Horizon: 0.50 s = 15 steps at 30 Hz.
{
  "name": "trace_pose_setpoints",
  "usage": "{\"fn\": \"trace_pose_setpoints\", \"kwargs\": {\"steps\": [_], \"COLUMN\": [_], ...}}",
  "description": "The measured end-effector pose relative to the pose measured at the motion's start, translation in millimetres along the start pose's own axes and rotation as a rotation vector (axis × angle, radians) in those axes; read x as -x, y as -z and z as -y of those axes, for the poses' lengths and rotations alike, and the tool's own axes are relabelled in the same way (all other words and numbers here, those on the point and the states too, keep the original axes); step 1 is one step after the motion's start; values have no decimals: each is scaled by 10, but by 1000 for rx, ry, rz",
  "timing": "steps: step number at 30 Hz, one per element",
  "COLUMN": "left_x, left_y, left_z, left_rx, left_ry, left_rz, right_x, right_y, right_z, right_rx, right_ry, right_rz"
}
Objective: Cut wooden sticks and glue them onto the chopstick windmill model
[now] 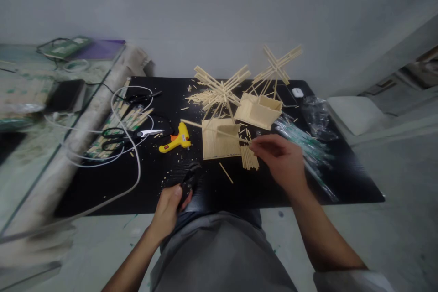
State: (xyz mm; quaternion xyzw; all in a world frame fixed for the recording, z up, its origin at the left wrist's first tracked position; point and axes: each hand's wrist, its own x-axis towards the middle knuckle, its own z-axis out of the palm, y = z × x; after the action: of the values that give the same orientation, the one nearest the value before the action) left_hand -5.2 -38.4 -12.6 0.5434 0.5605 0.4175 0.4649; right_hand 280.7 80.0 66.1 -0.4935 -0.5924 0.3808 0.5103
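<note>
My left hand (168, 205) is closed around a black hand tool with short jaws, pliers or cutters (189, 178), near the table's front edge. Pinched in my right hand (282, 157) is a long thin wooden stick (192, 123), which reaches leftward over a flat stick-built base (212, 141). Below those fingers lies a row of short cut sticks (249, 157). Behind the base rises a windmill-like frame of sticks (222, 89). A second such model, with a box-shaped part (263, 112), stands to its right.
A yellow glue gun (178, 139) and black-handled scissors (130, 134) lie left on the black table (137, 191). A white cable (138, 169) loops across there. Plastic-wrapped sticks (304, 139), a clear bag (316, 116) and a white case (297, 92) are at the right.
</note>
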Motion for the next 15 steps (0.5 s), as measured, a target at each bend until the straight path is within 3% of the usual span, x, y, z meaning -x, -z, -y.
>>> {"fn": "trace_pose_setpoints", "kwargs": {"steps": [3, 6, 10, 13, 15], "left_x": [7, -5, -74, -159, -217], "left_y": [-8, 24, 165, 251, 256], "left_z": [9, 23, -75, -304, -483], "left_rx": [47, 75, 32, -182, -357], "left_ry": [43, 78, 113, 39, -17], "left_rz": [-12, -27, -86, -73, -45], "right_x": [-8, -2, 126, 274, 353], "right_y": [40, 63, -26, -207, -338], "right_z": [-10, -15, 78, 151, 177], "right_rx": [-151, -282, -315, -320, -263], "right_ry": [-88, -87, -126, -225, -235], "right_rz": [-18, -11, 207, 385, 413]}}
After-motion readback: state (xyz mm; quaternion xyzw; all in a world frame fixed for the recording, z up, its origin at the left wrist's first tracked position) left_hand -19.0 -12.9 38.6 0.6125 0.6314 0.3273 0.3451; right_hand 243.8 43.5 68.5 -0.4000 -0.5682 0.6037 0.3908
